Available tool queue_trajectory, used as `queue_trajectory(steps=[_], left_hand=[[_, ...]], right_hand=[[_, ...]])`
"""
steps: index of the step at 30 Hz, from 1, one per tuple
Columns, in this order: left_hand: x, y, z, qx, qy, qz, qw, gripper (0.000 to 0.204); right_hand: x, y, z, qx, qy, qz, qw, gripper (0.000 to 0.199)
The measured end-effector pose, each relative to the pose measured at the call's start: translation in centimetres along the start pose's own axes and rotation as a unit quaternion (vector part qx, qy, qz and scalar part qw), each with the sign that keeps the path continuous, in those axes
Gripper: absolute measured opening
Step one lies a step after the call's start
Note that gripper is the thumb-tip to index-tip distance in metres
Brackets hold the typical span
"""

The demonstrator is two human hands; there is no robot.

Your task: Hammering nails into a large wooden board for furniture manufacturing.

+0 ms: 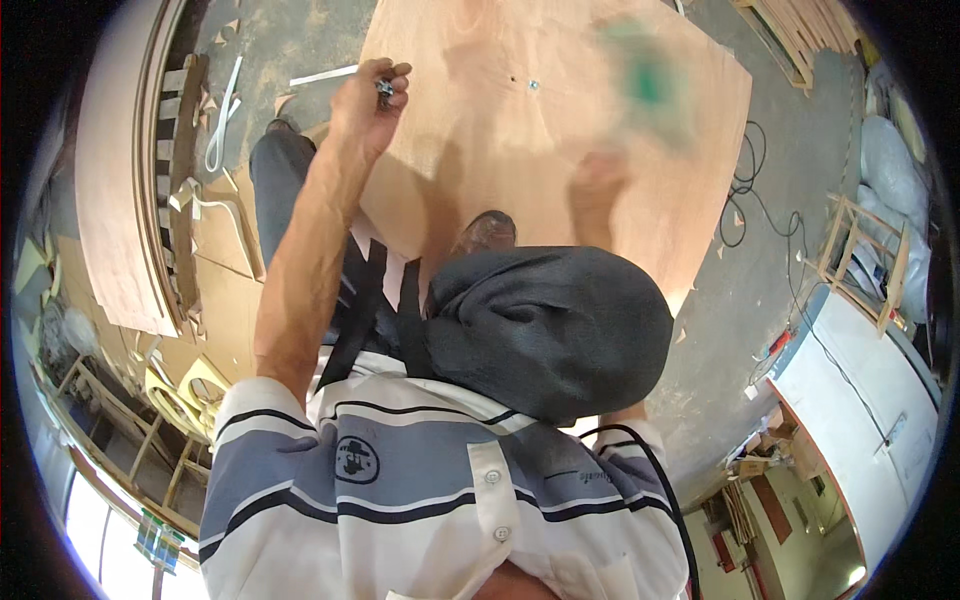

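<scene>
My left hand (372, 98) is closed round a small shiny metal piece (384, 90), over the left edge of a large plywood sheet (690, 200). Too little of the piece shows to tell its kind. My right hand (600, 172) is smeared by motion above the sheet, so its fingers cannot be made out. Just beyond it is a blurred green thing (648, 84); whether the hand holds it I cannot tell. On the plywood, between the two hands, sits a tiny shiny piece (533, 85). One of my shoes (488, 230) rests at the near part of the sheet.
Stacked boards (120, 180) stand on the left beside a wooden pallet (178, 170). White strips (222, 125) and scraps lie on the floor. A black cable (745, 170) coils to the right. Further right are a wooden frame (865, 250) and a pale blue-white panel (850, 390).
</scene>
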State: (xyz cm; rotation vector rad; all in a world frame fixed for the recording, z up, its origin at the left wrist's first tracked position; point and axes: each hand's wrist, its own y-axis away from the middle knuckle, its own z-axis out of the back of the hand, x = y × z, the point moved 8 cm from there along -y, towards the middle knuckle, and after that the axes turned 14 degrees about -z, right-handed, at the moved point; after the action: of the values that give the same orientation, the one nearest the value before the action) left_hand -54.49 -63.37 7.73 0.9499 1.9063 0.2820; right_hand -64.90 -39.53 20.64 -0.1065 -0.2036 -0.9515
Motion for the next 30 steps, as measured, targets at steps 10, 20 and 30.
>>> queue_trajectory(steps=[10,20,30], left_hand=[[7.2,-1.2,-0.4,0.072,-0.085,0.057,0.992,0.01],[11.3,-5.0,-5.0,0.2,-0.528,-0.17,0.808,0.019],[12.9,-5.7,-6.7,0.275,-0.532,-0.293,0.745,0.019]], right_hand=[[-14.3,11.6,-11.6,0.053,-0.36,-0.44,0.821,0.049],[-13.8,14.3,-13.6,0.121,-0.262,-0.493,0.821,0.052],[-14.1,14.2,-14.3,0.106,-0.279,-0.469,0.831,0.042]])
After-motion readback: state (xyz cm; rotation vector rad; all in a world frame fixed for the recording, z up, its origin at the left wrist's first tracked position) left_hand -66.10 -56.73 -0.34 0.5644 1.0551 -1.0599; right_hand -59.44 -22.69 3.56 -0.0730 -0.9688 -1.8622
